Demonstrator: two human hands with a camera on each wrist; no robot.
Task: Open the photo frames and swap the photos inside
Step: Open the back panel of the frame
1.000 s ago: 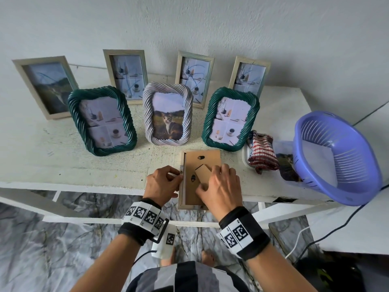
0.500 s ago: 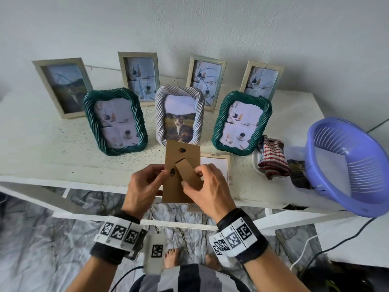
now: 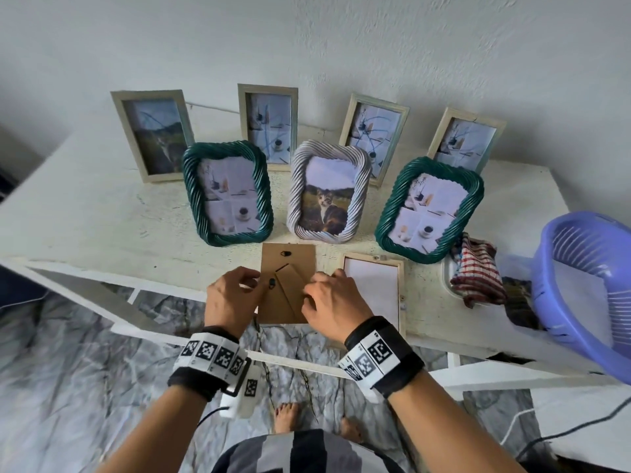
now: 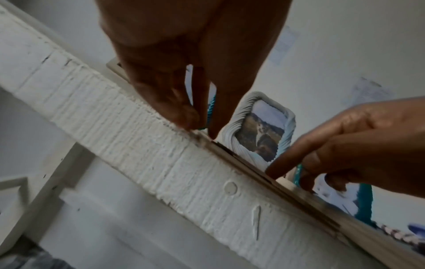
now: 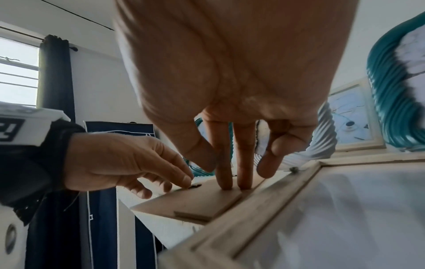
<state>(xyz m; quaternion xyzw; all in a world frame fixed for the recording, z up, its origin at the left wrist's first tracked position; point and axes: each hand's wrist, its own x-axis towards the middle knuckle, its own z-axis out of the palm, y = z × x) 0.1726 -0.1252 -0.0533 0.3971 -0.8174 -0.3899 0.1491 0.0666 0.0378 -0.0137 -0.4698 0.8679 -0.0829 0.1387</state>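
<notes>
The brown backing board (image 3: 288, 285) lies flat at the table's (image 3: 85, 216) front edge, just left of the opened frame (image 3: 374, 295), which lies face down showing the photo's white back. The right hand (image 3: 329, 307) presses two straight fingers (image 5: 232, 163) down on the board. The left hand (image 3: 232, 298) rests loosely curled fingertips on the board's left edge, pinching nothing visible. Behind the board stand the white twisted frame (image 3: 327, 191) and two green ones.

A home room, worn white table (image 3: 85, 213) against a plain wall, curtained window (image 5: 18, 69), marble-patterned floor (image 3: 61, 387), bare feet (image 3: 286, 416)
</notes>
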